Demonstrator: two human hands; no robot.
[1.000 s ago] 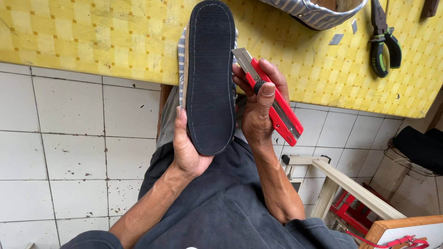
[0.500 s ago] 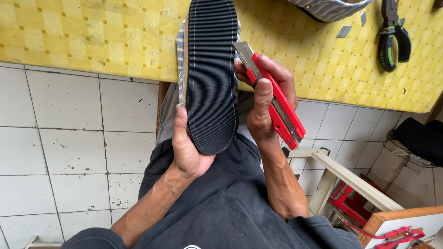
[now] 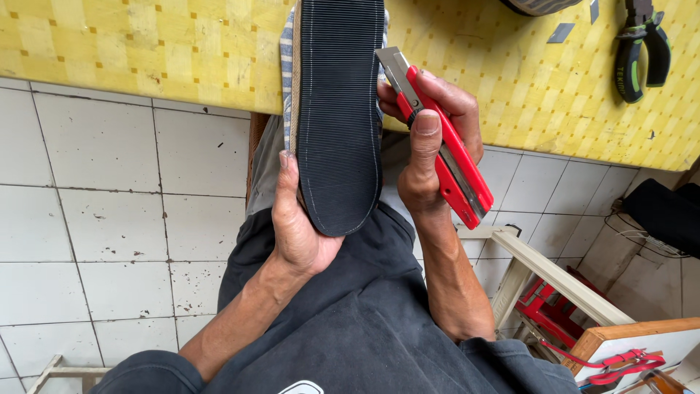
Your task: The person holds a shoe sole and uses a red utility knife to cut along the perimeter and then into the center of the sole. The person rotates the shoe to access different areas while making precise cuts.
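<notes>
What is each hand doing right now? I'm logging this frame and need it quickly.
Left hand: closed around the heel end of the black ribbed sole.
Right hand: closed on the red utility knife, blade at the sole's edge.

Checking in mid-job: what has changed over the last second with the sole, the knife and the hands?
Little changed. The black ribbed shoe sole now reaches higher in view, its toe cut off by the top edge, and the red utility knife sits closer against its right edge. The left hand still cradles the heel; the right hand keeps its grip on the knife.
</notes>
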